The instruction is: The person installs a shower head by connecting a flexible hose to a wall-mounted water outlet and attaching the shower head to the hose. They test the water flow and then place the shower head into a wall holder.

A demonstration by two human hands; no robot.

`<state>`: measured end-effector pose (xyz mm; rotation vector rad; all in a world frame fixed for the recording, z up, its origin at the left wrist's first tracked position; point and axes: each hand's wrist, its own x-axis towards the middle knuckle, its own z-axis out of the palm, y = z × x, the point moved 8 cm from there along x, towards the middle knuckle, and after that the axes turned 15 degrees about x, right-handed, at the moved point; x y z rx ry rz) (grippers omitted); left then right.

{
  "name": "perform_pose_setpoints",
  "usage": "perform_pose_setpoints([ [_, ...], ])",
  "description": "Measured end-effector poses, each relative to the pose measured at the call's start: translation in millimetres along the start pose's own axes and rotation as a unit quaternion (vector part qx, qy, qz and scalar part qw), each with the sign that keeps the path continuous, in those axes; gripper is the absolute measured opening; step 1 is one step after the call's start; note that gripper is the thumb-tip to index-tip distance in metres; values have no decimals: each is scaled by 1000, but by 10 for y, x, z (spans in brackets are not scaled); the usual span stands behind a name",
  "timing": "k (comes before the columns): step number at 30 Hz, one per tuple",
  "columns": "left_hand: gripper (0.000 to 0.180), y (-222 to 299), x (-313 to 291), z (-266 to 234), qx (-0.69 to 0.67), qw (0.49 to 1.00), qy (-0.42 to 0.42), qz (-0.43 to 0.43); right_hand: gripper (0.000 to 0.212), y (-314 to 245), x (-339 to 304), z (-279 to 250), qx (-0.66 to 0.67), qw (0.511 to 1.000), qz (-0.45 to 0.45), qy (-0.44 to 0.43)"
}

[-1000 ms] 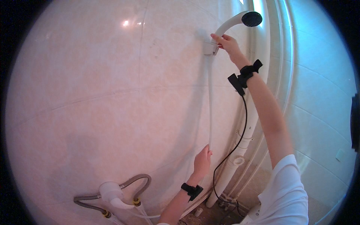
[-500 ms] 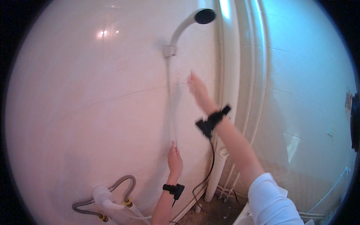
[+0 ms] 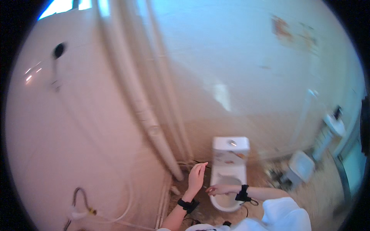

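Note:
My left hand (image 3: 197, 177) is raised in front of the floor by the pipe's foot, its fingers stretched upward and nothing in them. Close on its right, my right hand (image 3: 220, 189) reaches across the bowl of a white toilet (image 3: 230, 144). Its fingers point left, slightly bent and apart, and look bare of anything. Both wrists wear black straps. Far off on the left wall sits the white shower head (image 3: 59, 50) with its dark face, apart from both hands. Its pale hose (image 3: 130, 196) loops down toward the mixer tap (image 3: 79, 215).
Thick white pipes (image 3: 133, 90) run down the corner between the walls. At right stand a small white stool-like thing (image 3: 301, 166) and a pedestal washbasin (image 3: 334, 125) with a dark bottle (image 3: 338, 112) on it. Dark cables lie by the toilet.
The view has swung right and down, bringing in the toilet and washbasin. My left hand has left the shower hose. My right hand has come down from beside the shower to the toilet.

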<state>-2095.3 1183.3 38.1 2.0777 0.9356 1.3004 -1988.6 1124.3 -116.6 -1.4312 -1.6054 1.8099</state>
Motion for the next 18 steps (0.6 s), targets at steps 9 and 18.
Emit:
perform_pose_setpoints([
  [9,18,795,-1550,1056,-55,831,-434,344,33,987,-1462,586,-57,954,123,266],
  [18,24,592,-1782,2772,-101,770,-458,433,42,2611,-2100,-261,-196,793,210,537],
])
